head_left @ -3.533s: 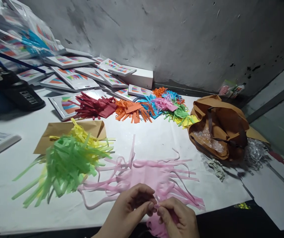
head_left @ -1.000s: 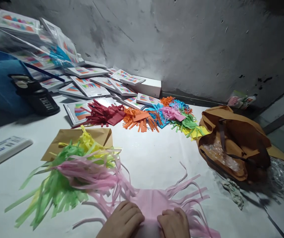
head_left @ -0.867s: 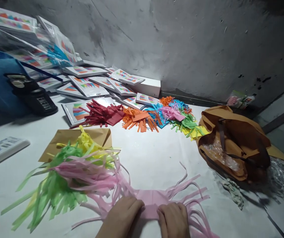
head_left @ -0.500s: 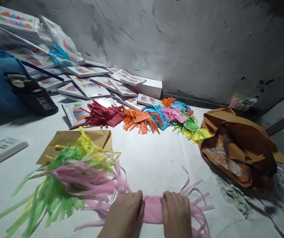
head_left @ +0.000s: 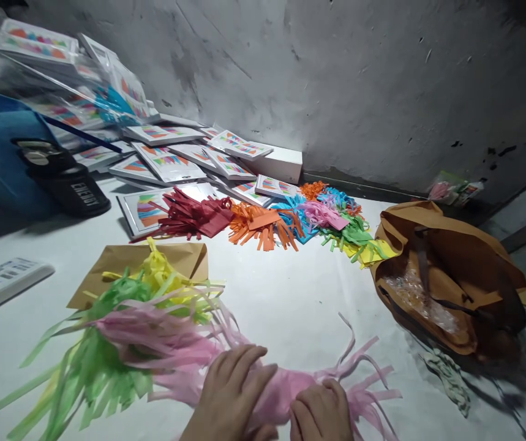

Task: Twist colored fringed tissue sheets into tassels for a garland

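Note:
A pink tissue-paper tassel sheet [head_left: 285, 392], fringed at both ends, lies on the white table in front of me. Over its left part, my left hand [head_left: 232, 392] rests with fingers stretched out and the thumb apart. My right hand [head_left: 321, 409] has its fingers curled round the plain middle band near the right fringe. Left of my hands lie another pink tassel [head_left: 161, 331], a green tassel [head_left: 101, 355] and a yellow tassel [head_left: 164, 263], overlapping partly on a brown paper envelope [head_left: 129, 260].
Folded tassels in dark red [head_left: 198, 214], orange [head_left: 263, 223] and other colours line the back. Behind them are piled white printed packets [head_left: 171, 162]. A black bottle [head_left: 63, 180] stands left; an open brown bag [head_left: 455, 263] with clear plastic sits right. A grey wall [head_left: 359, 92] closes the back.
My left hand has loosened from its grip, its fingers now stretched over the paper. The pink band has become rumpled and tilted. My right hand has moved slightly down.

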A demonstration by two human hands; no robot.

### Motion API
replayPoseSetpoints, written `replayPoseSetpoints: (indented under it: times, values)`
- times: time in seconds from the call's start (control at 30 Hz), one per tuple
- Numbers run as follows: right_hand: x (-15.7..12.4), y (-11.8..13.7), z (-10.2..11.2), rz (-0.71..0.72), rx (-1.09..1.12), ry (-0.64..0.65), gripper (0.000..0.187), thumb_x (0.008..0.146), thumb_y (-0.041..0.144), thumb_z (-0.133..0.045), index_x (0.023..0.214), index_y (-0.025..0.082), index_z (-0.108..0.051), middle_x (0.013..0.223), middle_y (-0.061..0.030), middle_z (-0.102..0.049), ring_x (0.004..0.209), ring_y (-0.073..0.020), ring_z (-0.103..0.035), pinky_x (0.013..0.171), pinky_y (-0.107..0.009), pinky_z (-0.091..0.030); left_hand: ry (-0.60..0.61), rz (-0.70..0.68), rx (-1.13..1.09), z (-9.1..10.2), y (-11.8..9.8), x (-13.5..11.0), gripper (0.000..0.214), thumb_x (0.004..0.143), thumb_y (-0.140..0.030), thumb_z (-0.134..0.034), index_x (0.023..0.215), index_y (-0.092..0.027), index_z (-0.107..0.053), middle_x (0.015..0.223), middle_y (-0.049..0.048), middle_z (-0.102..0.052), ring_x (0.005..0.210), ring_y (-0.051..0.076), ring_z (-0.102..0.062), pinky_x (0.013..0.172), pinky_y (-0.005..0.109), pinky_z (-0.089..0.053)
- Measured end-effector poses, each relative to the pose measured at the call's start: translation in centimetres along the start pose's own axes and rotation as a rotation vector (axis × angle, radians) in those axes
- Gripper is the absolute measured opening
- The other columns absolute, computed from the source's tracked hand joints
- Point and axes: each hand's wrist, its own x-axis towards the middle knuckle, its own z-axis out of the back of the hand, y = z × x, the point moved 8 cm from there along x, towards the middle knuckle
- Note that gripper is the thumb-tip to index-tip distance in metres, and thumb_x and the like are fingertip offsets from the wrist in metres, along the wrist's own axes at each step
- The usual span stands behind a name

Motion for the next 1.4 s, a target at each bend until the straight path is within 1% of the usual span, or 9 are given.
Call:
replayPoseSetpoints:
  times: [0.1,0.17,0.3,0.43,0.8,0.97,1.13,1.3,1.4]
  values:
    - [-0.1,-0.1,0.4,-0.074,0.048,-0.126,0.032,0.095,0.011,-0.042,0.068,0.021,-0.055,0.057,0.0041,-0.058,0.054,-0.0109,-0.053,0.087,-0.036,-0.041,-0.148,-0.067,-0.076,0.4,-0.6,-1.1,0.007,0.095,-0.029,-0.062,0.101,-0.029,-0.067,0.119,0.0011,-0.073,0.117,0.025,-0.059,0.119,0.046,-0.023]
    - [0.1,0.4,0.2,-0.060,0.028,-0.078,0.033,0.099,0.018,-0.040,0.071,0.022,-0.058,0.062,0.0027,-0.063,0.059,-0.0128,-0.058,0.093,-0.039,-0.040,-0.159,-0.047,-0.155,0.0,-0.6,-1.4,0.021,0.101,-0.020,-0.050,0.089,-0.026,-0.065,0.103,-0.0022,-0.075,0.109,0.020,-0.060,0.121,0.042,-0.017]
    - [-0.2,1.0,0.0,0.025,-0.058,0.131,0.028,0.096,0.008,-0.043,0.087,0.022,-0.065,0.075,0.0005,-0.071,0.076,-0.0160,-0.067,0.102,-0.041,-0.038,-0.050,-0.049,-0.186,-0.4,-0.7,-1.4,0.024,0.101,-0.013,-0.046,0.090,-0.025,-0.064,0.098,-0.0020,-0.073,0.110,0.020,-0.060,0.121,0.042,-0.017]
    - [-0.9,-0.2,0.8,-0.032,-0.074,0.151,0.031,0.097,0.006,-0.041,0.083,0.022,-0.063,0.075,0.0012,-0.069,0.077,-0.0157,-0.067,0.102,-0.041,-0.037,-0.010,-0.073,-0.126,0.4,-0.5,-1.3,0.019,0.099,-0.013,-0.051,0.087,-0.024,-0.061,0.093,-0.0040,-0.072,0.106,0.018,-0.061,0.121,0.041,-0.015]
    - [1.0,-2.3,-1.8,-0.211,-0.164,0.364,0.031,0.103,0.022,-0.038,0.073,0.024,-0.047,0.068,0.0005,-0.053,0.068,-0.0220,-0.048,0.078,-0.042,-0.030,0.027,0.131,0.021,-0.6,1.0,-1.3,0.013,0.089,-0.013,-0.056,0.086,-0.024,-0.063,0.095,0.0000,-0.067,0.092,0.023,-0.061,0.101,0.047,-0.029]
    - [1.6,-2.6,0.0,-0.249,-0.113,0.228,0.022,0.100,0.017,-0.045,0.083,0.022,-0.058,0.079,-0.0019,-0.062,0.078,-0.0213,-0.057,0.090,-0.046,-0.034,-0.046,0.173,0.090,-1.3,0.9,-0.8,0.017,0.083,-0.010,-0.053,0.077,-0.022,-0.063,0.087,0.0025,-0.067,0.088,0.025,-0.057,0.097,0.049,-0.033]
    - [1.5,0.1,0.4,-0.003,0.018,0.193,0.020,0.093,0.008,-0.051,0.085,0.022,-0.064,0.077,-0.0002,-0.065,0.080,-0.0177,-0.062,0.100,-0.046,-0.036,-0.063,0.201,0.072,-1.2,0.8,-0.5,0.019,0.081,-0.008,-0.051,0.071,-0.021,-0.061,0.082,0.0032,-0.065,0.084,0.025,-0.056,0.096,0.051,-0.036]
    - [1.0,0.4,0.0,-0.008,0.033,0.219,0.023,0.090,0.003,-0.046,0.081,0.019,-0.060,0.071,0.0003,-0.061,0.071,-0.0155,-0.057,0.094,-0.042,-0.038,-0.094,0.141,-0.045,0.1,0.1,-0.9,0.019,0.088,-0.013,-0.057,0.101,-0.024,-0.065,0.113,0.0068,-0.068,0.110,0.028,-0.058,0.114,0.059,-0.021]
    - [1.2,0.5,0.1,-0.049,0.068,0.219,0.018,0.094,0.011,-0.047,0.086,0.019,-0.061,0.076,-0.0011,-0.062,0.073,-0.0161,-0.056,0.093,-0.041,-0.037,-0.124,0.019,-0.102,0.4,-1.0,-1.2,0.026,0.092,-0.005,-0.051,0.097,-0.026,-0.065,0.118,0.0028,-0.069,0.120,0.024,-0.054,0.121,0.054,-0.012]
